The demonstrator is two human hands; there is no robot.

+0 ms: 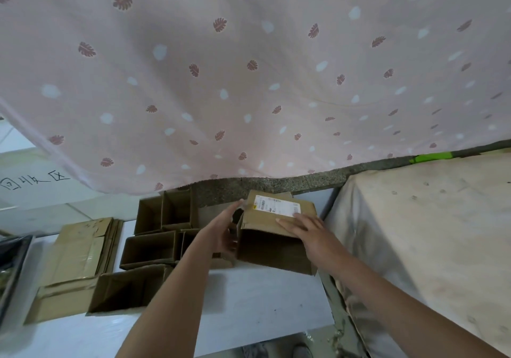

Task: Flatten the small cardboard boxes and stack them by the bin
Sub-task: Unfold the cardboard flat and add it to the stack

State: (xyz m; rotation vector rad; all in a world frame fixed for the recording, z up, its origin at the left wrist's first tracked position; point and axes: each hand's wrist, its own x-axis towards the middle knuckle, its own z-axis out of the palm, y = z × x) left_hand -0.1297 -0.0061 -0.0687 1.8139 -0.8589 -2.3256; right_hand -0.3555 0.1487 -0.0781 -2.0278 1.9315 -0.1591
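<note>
A brown cardboard box (272, 249) with a white shipping label on top stands on the white surface (257, 302) at centre right. My left hand (224, 230) holds its left open end, fingers reaching in at the flap. My right hand (302, 229) lies flat on the box's top, fingers straight, next to the label. Several open empty boxes (150, 249) sit to the left of it. A pile of flattened cardboard (77, 263) lies further left, beside a dark bin (12, 263) at the left edge.
A pink leaf-patterned curtain (249, 81) hangs behind the boxes. A cloth-covered block (431, 233) stands close on the right. A white sheet with handwritten characters (33, 182) lies at far left. A grey speckled ledge (249, 184) runs behind.
</note>
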